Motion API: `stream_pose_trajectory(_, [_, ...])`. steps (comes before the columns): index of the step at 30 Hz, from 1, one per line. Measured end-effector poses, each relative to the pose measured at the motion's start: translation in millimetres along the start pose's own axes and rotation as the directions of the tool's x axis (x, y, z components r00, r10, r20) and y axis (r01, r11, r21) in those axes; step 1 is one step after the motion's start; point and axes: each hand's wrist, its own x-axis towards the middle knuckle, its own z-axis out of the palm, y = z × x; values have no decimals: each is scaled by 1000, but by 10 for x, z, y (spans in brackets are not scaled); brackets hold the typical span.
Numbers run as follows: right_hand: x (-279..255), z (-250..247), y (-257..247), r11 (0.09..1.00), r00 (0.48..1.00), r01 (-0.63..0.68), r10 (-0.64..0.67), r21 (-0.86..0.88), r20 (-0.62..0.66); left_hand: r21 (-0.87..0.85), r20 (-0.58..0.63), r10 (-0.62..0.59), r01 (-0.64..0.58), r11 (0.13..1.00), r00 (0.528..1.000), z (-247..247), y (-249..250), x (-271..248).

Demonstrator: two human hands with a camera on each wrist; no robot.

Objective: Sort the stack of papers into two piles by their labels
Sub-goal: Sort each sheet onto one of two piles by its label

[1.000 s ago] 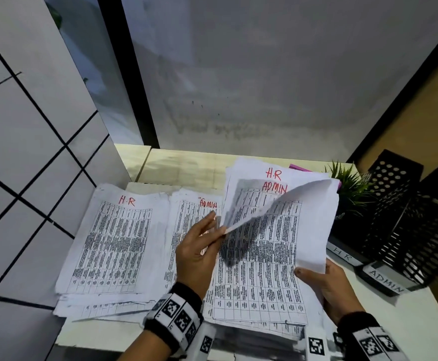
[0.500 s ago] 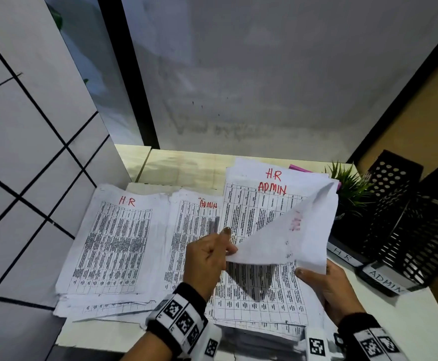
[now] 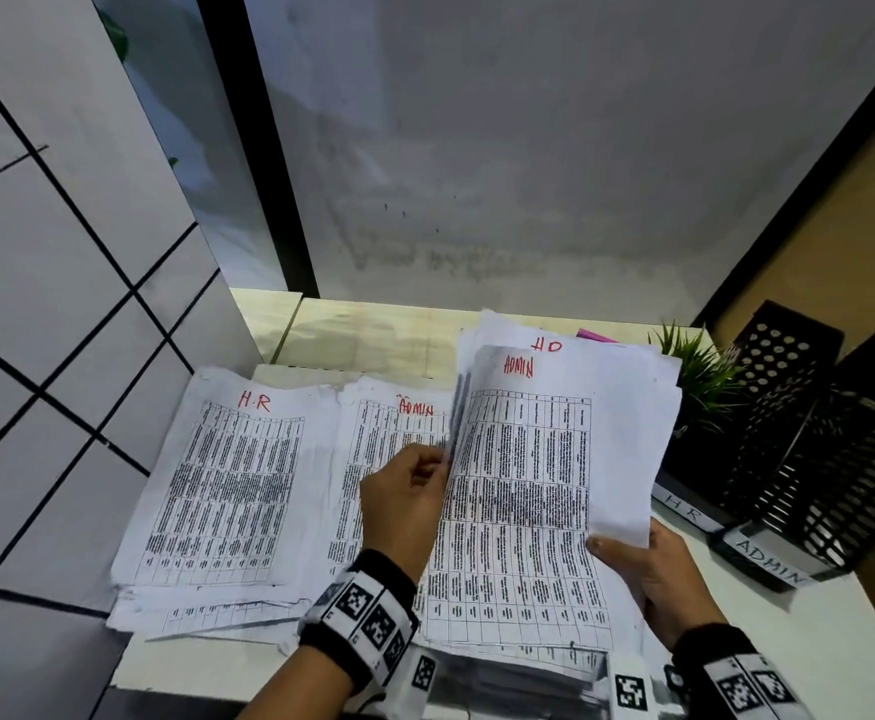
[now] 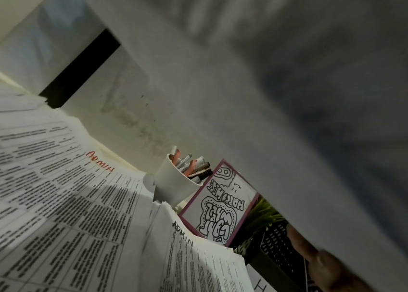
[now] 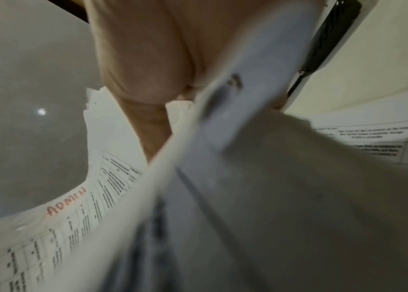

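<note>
hr pile (image 3: 227, 491) left, admin pile (image 3: 388, 439) middle, unsorted stack (image 3: 528, 511) right; trays (image 3: 809, 459) far right.

The lifted sheet (image 3: 554, 449) hides most of the stack's (image 3: 570, 330) red label (only letter tops show).

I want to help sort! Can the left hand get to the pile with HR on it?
Probably yes. The HR pile lies uncovered just beside the left hand, though that hand is pinching a sheet now.

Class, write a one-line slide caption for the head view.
Both hands lift a white printed sheet marked ADMIN off the unsorted paper stack.
</note>
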Motion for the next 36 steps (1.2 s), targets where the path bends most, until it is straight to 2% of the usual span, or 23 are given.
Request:
stream_pose_trajectory(2, [-2, 11, -14, 1000, 1000, -2, 1, 10, 6, 16, 21, 137, -138, 990, 990, -13, -8, -50])
stream_pose_trajectory(4, [-3, 15, -18, 1000, 1000, -5, 5, 23, 8, 51, 21, 295, -296, 954, 955, -35, -30, -75])
stream_pose_trajectory(6, [-5, 19, -11, 1000, 1000, -19, 19, 17, 2, 70, 15, 402, -402, 913, 916, -49, -51, -80])
stream_pose_trajectory(13, [-10, 36, 15, 999, 999, -27, 28, 22, -27, 123, 74, 535, -540, 832, 841, -73, -47, -218])
stream_pose_trajectory(15, [-13, 35, 10, 999, 999, -31, 31, 14, -27, 8, 106, 464, -468, 884, 879, -94, 27, -273])
stream_pose_trajectory(17, [-20, 34, -8, 999, 999, -33, 33, 21, -23, -81, 211, 315, -305, 949, 925, -115, 113, -323])
stream_pose_trajectory(19, [-23, 33, -19, 999, 1000, -23, 23, 26, -13, -78, 321, 163, -145, 986, 933, -121, 134, -351])
stream_pose_trajectory(20, [-24, 33, -23, 999, 1000, -24, 25, 21, -17, -68, 323, 121, -105, 992, 938, -117, 128, -360])
stream_pose_trajectory(23, [-22, 13, -18, 998, 999, -30, 32, 48, -34, -83, 139, 84, -73, 994, 987, -107, 101, -355])
stream_pose_trajectory(25, [-22, -4, -16, 998, 998, -36, 39, 59, -52, -114, 19, 66, -63, 992, 998, -145, 95, -314])
stream_pose_trajectory(28, [-38, -25, -21, 996, 992, -27, 37, 87, -121, -165, 6, 44, -42, 985, 999, -293, 64, -176])
stream_pose_trajectory(31, [-39, -88, -17, 996, 980, -17, 35, 93, -197, -23, -67, 116, -118, 993, 991, -536, -49, 48])
stream_pose_trajectory(36, [-75, -235, -39, 990, 970, -5, 40, 144, -241, 173, -215, 37, 1, 985, 976, -996, -442, 467])
